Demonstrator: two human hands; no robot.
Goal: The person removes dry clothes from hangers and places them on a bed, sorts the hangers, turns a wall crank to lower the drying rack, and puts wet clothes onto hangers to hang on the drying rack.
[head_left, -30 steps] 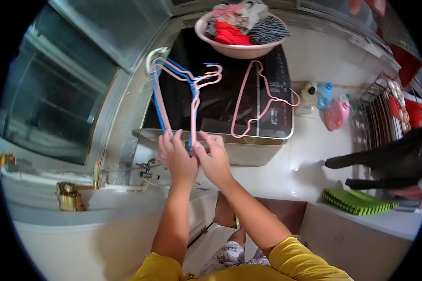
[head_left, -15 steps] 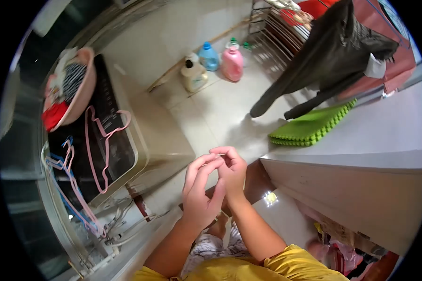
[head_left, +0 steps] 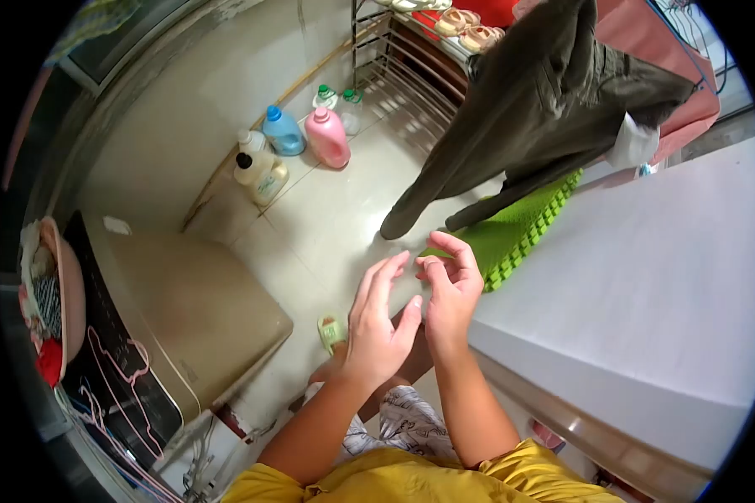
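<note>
My left hand [head_left: 382,323] is raised in front of my body with its fingers loosely curved and apart, holding nothing. Beside it on the right is my right hand [head_left: 450,289], also empty, its fingers bent and its thumb up. A small gap separates the two. Beyond my right hand lies a green foam mat [head_left: 512,239] with a bumpy edge, touching a white surface. Dark trousers [head_left: 512,126] hang above that mat, their legs reaching down toward my hands.
To the left stands a washing machine [head_left: 184,310] with pink hangers [head_left: 134,381] and a pink basin [head_left: 71,293] of clothes on it. Bottles, among them a pink bottle [head_left: 327,138] and a blue bottle [head_left: 283,132], line the wall. A metal shoe rack [head_left: 403,84] is behind.
My hands have come apart from each other and shifted slightly right. The view has turned right, so the washing machine and bottles sit further left. A green slipper now shows on the floor.
</note>
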